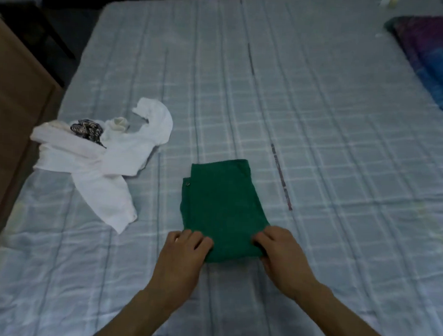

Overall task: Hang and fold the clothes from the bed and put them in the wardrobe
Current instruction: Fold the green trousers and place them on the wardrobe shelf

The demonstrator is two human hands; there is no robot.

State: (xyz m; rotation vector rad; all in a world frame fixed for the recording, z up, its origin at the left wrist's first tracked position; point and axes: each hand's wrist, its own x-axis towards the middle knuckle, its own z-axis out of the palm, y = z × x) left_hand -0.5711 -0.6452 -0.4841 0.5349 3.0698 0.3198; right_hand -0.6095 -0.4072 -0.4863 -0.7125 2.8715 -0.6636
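Note:
Folded green trousers (pixel 221 206) lie in a compact rectangle on the bed (pixel 319 121), just ahead of me. My left hand (pixel 184 247) grips the near left corner of the fold, fingers curled over its edge. My right hand (pixel 277 249) holds the near right corner the same way, thumb tucked under the cloth. A crumpled white shirt (pixel 98 167) lies to the left, with a small black-and-white patterned piece (pixel 86 130) resting on top of it.
The bed carries a pale blue checked sheet. A purple and blue pillow (pixel 433 62) sits at the far right edge. A brown wooden panel (pixel 12 108) runs along the left side of the bed, with dark floor beyond it.

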